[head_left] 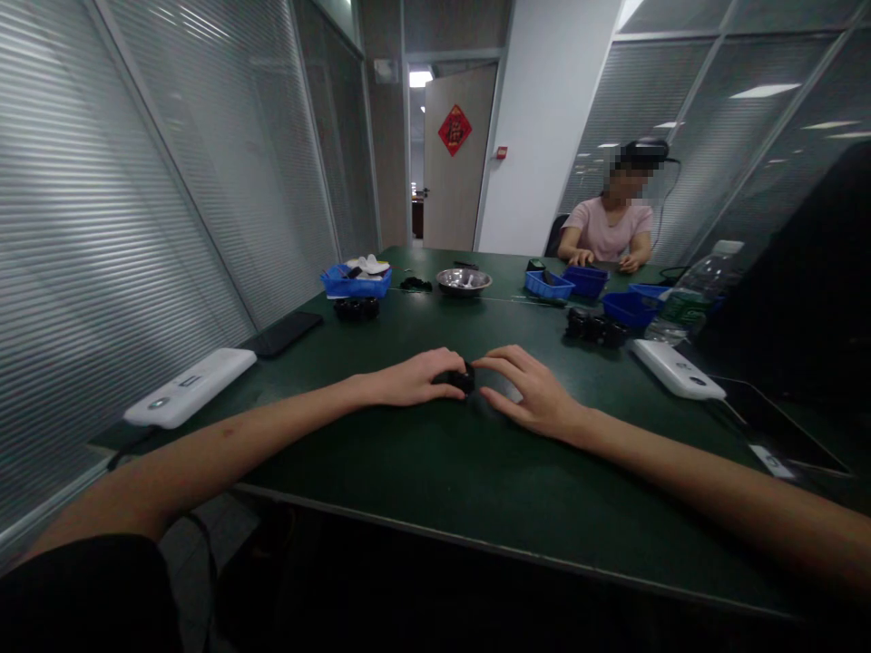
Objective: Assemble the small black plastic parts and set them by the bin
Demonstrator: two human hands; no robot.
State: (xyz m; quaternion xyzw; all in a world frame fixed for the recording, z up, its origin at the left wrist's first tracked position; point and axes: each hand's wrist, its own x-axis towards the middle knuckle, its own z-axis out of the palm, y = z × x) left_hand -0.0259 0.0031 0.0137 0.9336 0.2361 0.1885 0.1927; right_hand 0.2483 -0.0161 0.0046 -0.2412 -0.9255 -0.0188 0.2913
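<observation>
My left hand [415, 378] and my right hand [527, 390] meet in the middle of the dark green table [422, 462]. Between them sits a small black part [460, 376]. The left hand's fingers curl round it from the left, thumb underneath. The right hand's fingertips touch it from the right, with the other fingers bent and resting on the table. Most of the part is hidden by the fingers.
A white power bank [190, 387] and a black phone [282, 333] lie left. Blue trays [356, 281] [568, 284], a steel bowl [464, 281], black parts [595, 327], a water bottle [698, 295] and a second white power bank [679, 369] stand around. Another person [611, 231] sits at the far end.
</observation>
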